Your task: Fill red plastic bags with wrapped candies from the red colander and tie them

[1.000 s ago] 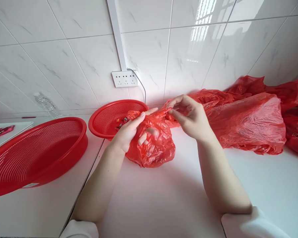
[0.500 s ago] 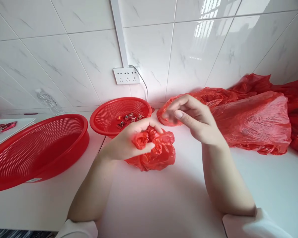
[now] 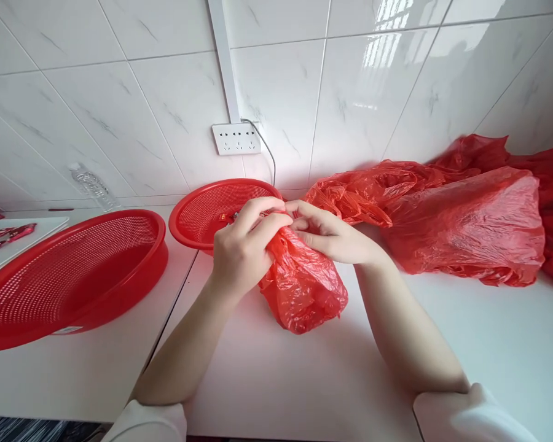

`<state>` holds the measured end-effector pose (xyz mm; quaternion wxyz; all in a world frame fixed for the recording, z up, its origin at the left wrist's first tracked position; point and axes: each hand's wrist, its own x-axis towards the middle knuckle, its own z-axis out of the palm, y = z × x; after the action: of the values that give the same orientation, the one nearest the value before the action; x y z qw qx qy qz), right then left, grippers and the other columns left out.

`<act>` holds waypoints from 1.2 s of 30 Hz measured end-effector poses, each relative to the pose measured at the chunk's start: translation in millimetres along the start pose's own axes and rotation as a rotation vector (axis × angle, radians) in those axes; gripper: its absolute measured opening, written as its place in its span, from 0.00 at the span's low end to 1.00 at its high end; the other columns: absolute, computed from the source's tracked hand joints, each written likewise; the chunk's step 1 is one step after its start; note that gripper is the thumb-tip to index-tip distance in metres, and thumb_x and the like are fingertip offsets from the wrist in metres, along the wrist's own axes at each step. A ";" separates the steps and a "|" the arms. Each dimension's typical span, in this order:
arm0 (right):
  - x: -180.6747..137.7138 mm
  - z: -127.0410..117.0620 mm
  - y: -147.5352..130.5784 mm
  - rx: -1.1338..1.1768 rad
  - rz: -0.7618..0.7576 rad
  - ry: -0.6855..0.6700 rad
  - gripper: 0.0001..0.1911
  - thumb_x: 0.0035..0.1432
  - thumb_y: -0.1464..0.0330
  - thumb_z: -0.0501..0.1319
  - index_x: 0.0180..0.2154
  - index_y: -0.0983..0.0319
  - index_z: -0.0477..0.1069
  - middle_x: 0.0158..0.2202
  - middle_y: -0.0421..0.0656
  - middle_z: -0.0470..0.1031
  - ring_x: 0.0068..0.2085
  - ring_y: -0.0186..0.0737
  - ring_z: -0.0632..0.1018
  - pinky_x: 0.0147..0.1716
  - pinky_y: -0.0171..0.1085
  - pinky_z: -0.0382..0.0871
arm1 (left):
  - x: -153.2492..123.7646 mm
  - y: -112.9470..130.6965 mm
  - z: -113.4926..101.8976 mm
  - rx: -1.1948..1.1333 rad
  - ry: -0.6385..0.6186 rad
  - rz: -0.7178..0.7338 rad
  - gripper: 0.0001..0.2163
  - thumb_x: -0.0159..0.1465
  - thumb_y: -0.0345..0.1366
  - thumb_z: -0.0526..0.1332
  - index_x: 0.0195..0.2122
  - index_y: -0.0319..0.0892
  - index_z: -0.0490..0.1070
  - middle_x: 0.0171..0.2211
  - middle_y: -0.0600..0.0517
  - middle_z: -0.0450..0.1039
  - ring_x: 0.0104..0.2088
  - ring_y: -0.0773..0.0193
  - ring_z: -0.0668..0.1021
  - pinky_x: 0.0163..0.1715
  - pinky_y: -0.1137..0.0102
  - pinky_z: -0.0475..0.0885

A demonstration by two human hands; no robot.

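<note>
Both my hands meet at the gathered top of a red plastic bag (image 3: 304, 285), in front of the smaller red basket (image 3: 184, 230). My left hand (image 3: 246, 248) is closed on the bag's neck from the left, its fingers bent over the top. From the right, my right hand (image 3: 327, 233) pinches the same gathered neck, its fingertips touching those of the left. The bag's full lower part hangs or rests toward me over the white table; its contents do not show. Small wrapped pieces (image 3: 225, 218) in the smaller basket are mostly covered by my left hand.
A larger red basket (image 3: 152, 230) stands at the left, beside a white tray (image 3: 50, 226) with red packets. Behind it is a clear plastic bottle (image 3: 94, 187). Red plastic bags (image 3: 470, 227) are heaped along the wall at the right. A power socket (image 3: 236, 139) with a cable is on the wall.
My right hand has come left and down onto the bag's neck, where it was apart before. My left hand has turned over, and the bag now stretches lower toward me.
</note>
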<state>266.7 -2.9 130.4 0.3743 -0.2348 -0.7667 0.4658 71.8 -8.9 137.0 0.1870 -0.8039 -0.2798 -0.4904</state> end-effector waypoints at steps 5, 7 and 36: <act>4.4 -0.9 6.2 -0.113 -0.108 0.147 0.11 0.63 0.61 0.58 0.42 0.61 0.69 0.36 0.43 0.74 0.35 0.36 0.74 0.35 0.37 0.70 | 9.4 -4.0 -10.2 -0.417 -0.229 -0.096 0.10 0.63 0.33 0.62 0.44 0.48 0.77 0.47 0.50 0.76 0.47 0.61 0.78 0.46 0.67 0.75; 5.4 -3.2 7.7 -0.237 -0.143 0.262 0.11 0.63 0.60 0.58 0.40 0.62 0.70 0.35 0.43 0.75 0.35 0.36 0.74 0.36 0.37 0.69 | 10.7 -5.5 -16.3 -0.519 -0.343 -0.133 0.13 0.65 0.32 0.59 0.50 0.49 0.74 0.51 0.50 0.75 0.52 0.60 0.76 0.52 0.65 0.73; -133.0 -100.1 21.2 -0.895 0.353 0.243 0.15 0.65 0.56 0.53 0.34 0.59 0.69 0.31 0.42 0.71 0.29 0.38 0.71 0.29 0.40 0.69 | 6.5 -61.6 16.1 -0.042 -0.767 -0.861 0.18 0.61 0.48 0.53 0.26 0.47 0.79 0.29 0.52 0.81 0.37 0.53 0.80 0.33 0.65 0.70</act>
<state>427.4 -33.6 93.0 0.2389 -0.5514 -0.7908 0.1163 46.2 49.7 137.3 -0.1603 -0.7414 -0.6198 -0.2012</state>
